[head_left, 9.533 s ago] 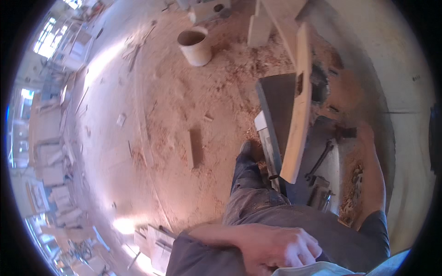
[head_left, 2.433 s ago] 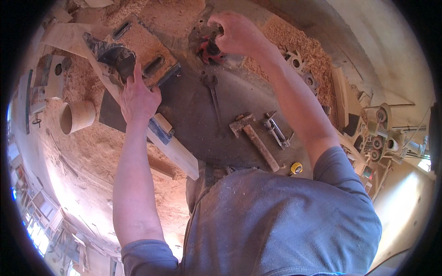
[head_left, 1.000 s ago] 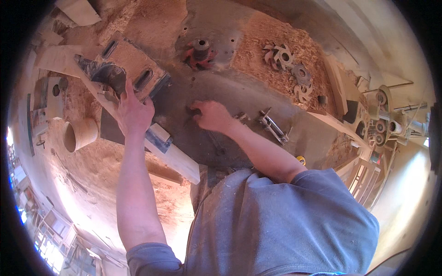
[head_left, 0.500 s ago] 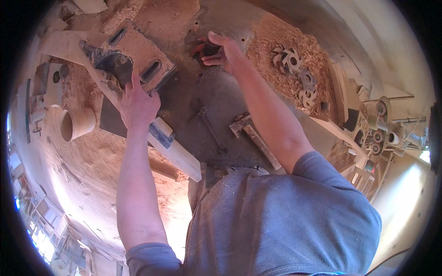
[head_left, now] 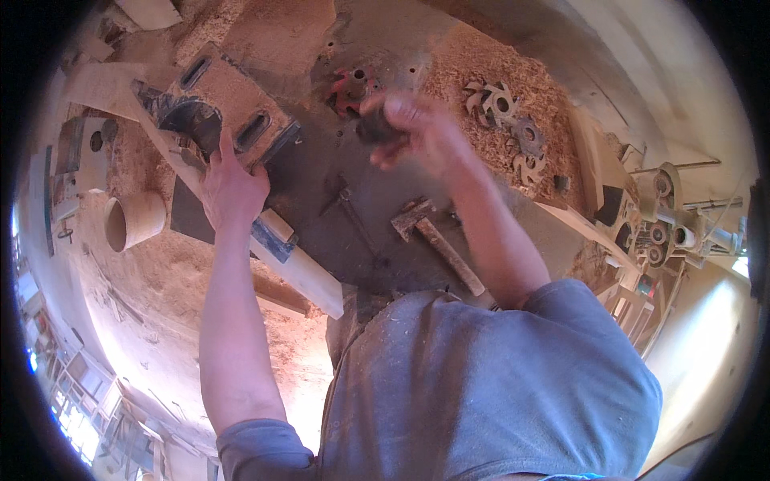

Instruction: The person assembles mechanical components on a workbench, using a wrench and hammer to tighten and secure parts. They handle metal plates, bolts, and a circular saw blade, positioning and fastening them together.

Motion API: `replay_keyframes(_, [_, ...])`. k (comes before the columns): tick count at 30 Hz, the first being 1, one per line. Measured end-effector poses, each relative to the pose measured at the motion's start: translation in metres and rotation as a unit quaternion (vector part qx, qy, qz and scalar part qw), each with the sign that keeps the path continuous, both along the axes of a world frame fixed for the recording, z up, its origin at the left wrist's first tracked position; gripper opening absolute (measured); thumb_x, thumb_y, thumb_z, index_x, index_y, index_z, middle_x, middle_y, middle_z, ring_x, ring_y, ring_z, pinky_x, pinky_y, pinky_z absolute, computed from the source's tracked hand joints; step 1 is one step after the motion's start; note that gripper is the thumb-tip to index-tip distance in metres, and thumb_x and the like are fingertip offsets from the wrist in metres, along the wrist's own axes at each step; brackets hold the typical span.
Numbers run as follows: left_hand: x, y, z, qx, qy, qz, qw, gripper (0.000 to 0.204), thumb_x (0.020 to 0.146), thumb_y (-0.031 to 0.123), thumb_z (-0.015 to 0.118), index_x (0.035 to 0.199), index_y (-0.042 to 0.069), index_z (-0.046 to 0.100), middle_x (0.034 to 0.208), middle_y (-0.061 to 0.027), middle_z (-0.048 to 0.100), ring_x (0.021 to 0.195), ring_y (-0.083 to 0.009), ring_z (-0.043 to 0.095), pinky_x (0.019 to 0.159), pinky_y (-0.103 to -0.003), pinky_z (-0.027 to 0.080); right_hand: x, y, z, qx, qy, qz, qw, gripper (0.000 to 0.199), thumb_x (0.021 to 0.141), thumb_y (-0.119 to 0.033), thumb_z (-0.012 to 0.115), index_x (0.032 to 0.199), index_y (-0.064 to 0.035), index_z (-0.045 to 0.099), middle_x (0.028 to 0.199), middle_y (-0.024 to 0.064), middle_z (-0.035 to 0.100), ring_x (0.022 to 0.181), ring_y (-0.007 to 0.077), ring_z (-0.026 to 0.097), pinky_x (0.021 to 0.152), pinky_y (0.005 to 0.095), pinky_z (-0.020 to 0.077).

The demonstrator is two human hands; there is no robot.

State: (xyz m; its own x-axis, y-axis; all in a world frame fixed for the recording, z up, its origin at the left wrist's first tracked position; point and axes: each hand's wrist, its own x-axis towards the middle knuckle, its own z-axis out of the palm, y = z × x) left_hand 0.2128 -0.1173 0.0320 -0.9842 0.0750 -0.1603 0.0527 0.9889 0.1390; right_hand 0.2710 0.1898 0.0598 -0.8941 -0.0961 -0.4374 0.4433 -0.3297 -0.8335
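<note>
My left hand lies over the wooden fence board, index finger stretched toward the curved opening of a dusty slotted metal bracket and thumb apart. My right hand is blurred by motion. Its fingers close round a dark, short cylindrical piece, whose exact kind I cannot make out. Just beyond it, a red toothed cutter head lies on the grey metal table. Nearer me on the table are a hammer with a wooden handle and a dark slim tool.
Several toothed cutter heads rest on wood shavings at the right. A pale board runs along the left of the table. A round tube stands farther left; a machine with rollers is at far right.
My right hand has drawn back from the red cutter head toward me and right, carrying the dark piece and uncovering the cutter. My left hand stays by the bracket.
</note>
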Motion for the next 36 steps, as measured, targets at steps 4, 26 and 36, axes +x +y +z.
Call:
replay_keyframes(4, [0.000, 0.004, 0.003, -0.002, 0.007, -0.009, 1.000, 0.082, 0.092, 0.026, 0.070, 0.163, 0.015, 0.030, 0.133, -0.0209, 0.061, 0.127, -0.0384, 0.060, 0.110, -0.050, 0.046, 0.065, -0.024, -0.083, 0.052, -0.098, -0.010, 0.994, 0.047, 0.097, -0.037, 0.076, 0.130, -0.0052, 0.068, 0.104, 0.0094, 0.069, 0.079, 0.0221, 0.072, 0.067, 0.0367, 0.0629])
replay_keyframes(26, [0.005, -0.013, -0.017, 0.140, 0.174, -0.073, 0.972, 0.065, 0.087, 0.024, 0.081, 0.141, -0.002, 0.057, 0.145, -0.0217, 0.053, 0.139, -0.0402, 0.046, 0.117, -0.052, 0.039, -0.067, 0.020, -0.242, 0.351, -0.022, -0.123, 0.928, 0.022, 0.090, -0.014, 0.062, 0.096, -0.0114, 0.083, 0.099, 0.0139, 0.078, 0.095, 0.0323, 0.075, 0.081, 0.0437, 0.0595])
replay_keyframes(36, [-0.138, 0.172, -0.080, 0.475, -0.139, 0.010, 0.869, 0.045, 0.097, 0.028, 0.066, 0.124, -0.008, 0.067, 0.110, -0.0175, 0.073, 0.108, -0.0314, 0.068, 0.101, -0.038, 0.049, -0.061, -0.002, -0.167, 0.259, -0.137, -0.197, 0.936, 0.015, 0.090, -0.008, 0.071, 0.097, 0.0058, 0.072, 0.082, 0.0131, 0.073, 0.069, 0.0236, 0.072, 0.059, 0.0358, 0.0575])
